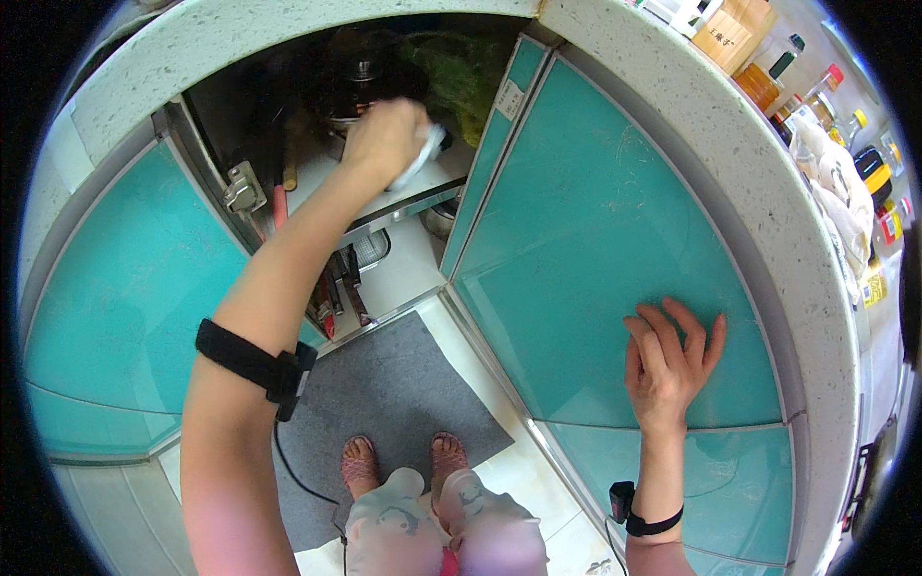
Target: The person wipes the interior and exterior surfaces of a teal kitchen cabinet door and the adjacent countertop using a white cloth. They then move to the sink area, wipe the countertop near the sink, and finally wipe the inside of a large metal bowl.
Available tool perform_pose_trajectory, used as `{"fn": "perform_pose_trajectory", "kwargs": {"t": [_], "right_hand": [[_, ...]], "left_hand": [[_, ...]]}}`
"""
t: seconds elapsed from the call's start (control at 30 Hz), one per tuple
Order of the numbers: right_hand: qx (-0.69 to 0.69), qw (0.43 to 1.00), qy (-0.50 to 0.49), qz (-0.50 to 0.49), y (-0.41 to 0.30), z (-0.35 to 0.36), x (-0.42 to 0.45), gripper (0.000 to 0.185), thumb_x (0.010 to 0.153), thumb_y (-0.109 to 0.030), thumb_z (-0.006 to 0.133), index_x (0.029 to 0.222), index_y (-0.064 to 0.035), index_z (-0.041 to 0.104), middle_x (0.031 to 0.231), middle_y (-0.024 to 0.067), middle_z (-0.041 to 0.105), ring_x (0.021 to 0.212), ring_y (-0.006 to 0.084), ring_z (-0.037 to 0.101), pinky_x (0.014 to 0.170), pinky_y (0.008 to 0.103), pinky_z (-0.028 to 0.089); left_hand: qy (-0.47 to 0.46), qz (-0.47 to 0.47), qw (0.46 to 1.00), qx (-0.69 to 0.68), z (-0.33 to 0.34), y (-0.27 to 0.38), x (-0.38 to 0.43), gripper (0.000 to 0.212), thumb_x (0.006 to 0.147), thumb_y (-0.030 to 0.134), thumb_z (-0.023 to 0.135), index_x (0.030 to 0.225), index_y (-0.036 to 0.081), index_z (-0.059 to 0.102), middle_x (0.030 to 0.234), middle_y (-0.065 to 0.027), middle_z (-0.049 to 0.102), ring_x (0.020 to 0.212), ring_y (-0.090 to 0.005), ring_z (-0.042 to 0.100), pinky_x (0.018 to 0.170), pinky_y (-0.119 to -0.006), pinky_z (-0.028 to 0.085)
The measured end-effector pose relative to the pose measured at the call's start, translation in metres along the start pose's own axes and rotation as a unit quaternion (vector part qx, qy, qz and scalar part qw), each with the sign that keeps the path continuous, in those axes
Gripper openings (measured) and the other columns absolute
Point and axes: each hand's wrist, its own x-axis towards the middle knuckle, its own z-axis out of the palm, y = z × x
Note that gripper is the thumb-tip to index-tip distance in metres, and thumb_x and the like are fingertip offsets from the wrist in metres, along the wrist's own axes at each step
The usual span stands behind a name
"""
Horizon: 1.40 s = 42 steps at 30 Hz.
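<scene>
My left hand (385,140) reaches into an open corner cabinet and grips a crumpled white cloth (420,162), blurred, over the white upper shelf (439,175). Behind it in the dark stands what looks like a lidded pot with a metal knob (362,70). A green plastic bag (461,79) is bunched up beside that. Left of my forearm lie a wooden stick (289,178) and a red handle (280,205). My right hand (666,360), empty with fingers spread, is at the teal cabinet panel (598,237); whether it touches is unclear.
Speckled stone countertop (763,129) curves overhead, bearing bottles (853,129), a wooden block (735,32) and a white bag (835,180). A metal hinge (245,189) juts at the cabinet's left. Below are long-handled utensils (353,299) and a wire basket (371,248). A grey mat (403,381) lies underfoot.
</scene>
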Motion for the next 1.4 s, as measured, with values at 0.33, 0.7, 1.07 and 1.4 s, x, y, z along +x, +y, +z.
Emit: {"fn": "perform_pose_trajectory", "kwargs": {"t": [0.33,0.7,1.07,1.4], "right_hand": [[-0.012,1.0,-0.012,0.002,0.001,0.001,-0.003,0.015,0.076,-0.009,0.075,0.086,-0.0195,0.071,0.103,-0.0051,0.072,0.113,0.0172,0.06,0.117,0.0523,0.023],[0.051,0.999,0.009,0.01,-0.02,-0.009,0.02,0.029,0.08,-0.005,0.071,0.107,-0.0149,0.07,0.11,0.0029,0.07,0.109,0.024,0.063,0.11,0.0516,0.036],[0.199,0.958,-0.192,0.08,-0.074,0.077,0.185,0.053,0.086,-0.005,0.063,0.137,-0.0015,0.049,0.109,0.0207,0.068,0.092,0.0388,0.069,0.076,0.047,0.056],[0.237,0.935,-0.258,0.064,-0.052,0.067,0.079,0.03,0.086,-0.01,0.069,0.116,-0.007,0.068,0.105,0.0145,0.068,0.081,0.0309,0.069,0.074,0.0424,0.055]], "left_hand": [[0.509,0.104,0.751,-0.407,0.067,0.11,0.042,0.014,0.074,-0.006,0.071,0.085,0.002,0.068,0.092,-0.0146,0.069,0.086,-0.0362,0.067,0.076,-0.039,0.053],[0.183,-0.075,0.938,-0.284,0.086,0.038,-0.046,0.018,0.082,0.012,0.073,0.097,0.003,0.073,0.093,-0.0159,0.072,0.085,-0.0327,0.069,0.078,-0.04,0.053],[0.176,-0.172,0.852,-0.462,0.053,0.061,-0.037,0.021,0.079,0.017,0.072,0.095,0.004,0.073,0.094,-0.017,0.073,0.09,-0.034,0.071,0.083,-0.041,0.053],[0.5,0.154,0.743,-0.417,0.043,0.113,0.057,0.016,0.078,-0.003,0.073,0.093,0.003,0.072,0.095,-0.0147,0.07,0.09,-0.0327,0.069,0.078,-0.036,0.054]]}}
